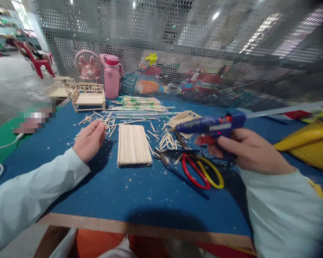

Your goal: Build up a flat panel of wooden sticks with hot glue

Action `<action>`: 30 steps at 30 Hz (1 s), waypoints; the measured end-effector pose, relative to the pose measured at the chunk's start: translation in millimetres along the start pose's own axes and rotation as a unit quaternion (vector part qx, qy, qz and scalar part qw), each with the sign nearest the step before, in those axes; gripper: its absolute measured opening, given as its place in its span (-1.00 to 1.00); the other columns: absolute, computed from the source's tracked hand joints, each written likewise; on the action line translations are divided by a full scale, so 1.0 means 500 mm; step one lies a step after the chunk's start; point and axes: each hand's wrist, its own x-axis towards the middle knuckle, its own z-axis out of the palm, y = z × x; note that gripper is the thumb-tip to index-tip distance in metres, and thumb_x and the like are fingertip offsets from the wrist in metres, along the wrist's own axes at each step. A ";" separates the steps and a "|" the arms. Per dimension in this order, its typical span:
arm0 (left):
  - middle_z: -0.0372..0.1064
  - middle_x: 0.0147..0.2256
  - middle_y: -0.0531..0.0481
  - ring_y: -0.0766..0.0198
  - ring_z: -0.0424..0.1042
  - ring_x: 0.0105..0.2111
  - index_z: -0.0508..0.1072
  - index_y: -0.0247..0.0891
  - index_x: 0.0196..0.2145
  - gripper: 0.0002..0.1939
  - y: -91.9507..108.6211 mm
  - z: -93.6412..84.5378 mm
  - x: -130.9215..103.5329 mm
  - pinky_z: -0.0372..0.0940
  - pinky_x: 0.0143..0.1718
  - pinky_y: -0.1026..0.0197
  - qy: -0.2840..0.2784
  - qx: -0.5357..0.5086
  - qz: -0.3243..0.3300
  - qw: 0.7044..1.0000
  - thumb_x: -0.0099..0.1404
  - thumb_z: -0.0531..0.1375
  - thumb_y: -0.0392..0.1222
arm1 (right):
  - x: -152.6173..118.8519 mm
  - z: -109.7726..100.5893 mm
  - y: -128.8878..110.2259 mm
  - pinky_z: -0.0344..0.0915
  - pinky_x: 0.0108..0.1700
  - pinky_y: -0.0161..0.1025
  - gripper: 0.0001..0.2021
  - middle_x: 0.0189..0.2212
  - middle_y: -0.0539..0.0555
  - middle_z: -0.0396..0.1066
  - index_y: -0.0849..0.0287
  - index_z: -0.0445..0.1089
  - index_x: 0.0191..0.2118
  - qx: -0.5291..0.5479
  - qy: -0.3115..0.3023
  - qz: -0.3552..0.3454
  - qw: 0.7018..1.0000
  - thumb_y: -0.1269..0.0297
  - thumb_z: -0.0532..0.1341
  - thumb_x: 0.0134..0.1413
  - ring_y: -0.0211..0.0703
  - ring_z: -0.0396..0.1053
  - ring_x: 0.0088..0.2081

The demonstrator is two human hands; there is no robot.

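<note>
In my right hand (pixel 255 148) is a blue glue gun (pixel 212 125), its nozzle pointing left above the table. A clear glue stick (pixel 282 108) juts from its back end. My left hand (pixel 90 139) pinches a thin wooden stick (pixel 107 119) over the loose pieces at the left. Between the hands lies a flat panel of wooden sticks (pixel 133 145) set side by side. Scissors (pixel 196 170) with one red and one yellow handle rest right of the panel, beside dark-handled pliers (pixel 180 179). Short cut sticks (pixel 169 141) lie scattered near the blades.
Two small stick-built benches (pixel 88 96) stand at the back left by a pink bottle (pixel 111 77). Bundled sticks (pixel 140 103) lie behind the panel, a stick frame (pixel 184 118) right of them. Perforated metal mesh (pixel 161 36) closes the back; a yellow bag (pixel 309 143) sits right.
</note>
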 end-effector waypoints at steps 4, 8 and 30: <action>-0.12 -0.68 0.20 0.45 -0.11 -0.72 0.10 -0.20 -0.54 -0.78 -0.005 0.012 -0.011 -0.15 -0.70 0.36 -0.038 -0.074 -0.078 0.993 0.25 -0.03 -0.19 | -0.019 0.026 -0.026 0.32 -0.45 -0.19 -0.54 -0.62 0.08 0.40 0.10 0.45 -0.51 -0.050 -0.105 -0.075 0.990 -0.22 0.11 -0.11 -0.10 0.36 -0.51; -0.05 -0.69 0.19 0.43 -0.04 -0.70 0.18 -0.22 -0.50 -0.85 -0.003 0.025 -0.025 -0.09 -0.69 0.34 -0.036 -0.080 -0.052 0.995 0.23 -0.02 -0.23 | -0.015 0.037 -0.029 0.37 -0.33 -0.16 -0.55 -0.50 0.11 0.47 0.06 0.50 -0.43 -0.104 -0.128 -0.121 0.979 -0.17 0.05 -0.01 -0.05 0.41 -0.42; 0.22 -0.60 0.10 0.40 0.20 -0.61 0.21 -0.24 -0.51 -0.82 -0.005 0.032 -0.035 0.17 -0.54 0.30 -0.065 -0.039 -0.037 0.996 0.25 -0.03 -0.24 | -0.014 0.046 -0.029 0.34 -0.20 -0.14 -0.62 -0.48 0.09 0.47 0.07 0.46 -0.43 -0.127 -0.105 -0.156 0.974 -0.08 0.05 0.05 -0.08 0.38 -0.48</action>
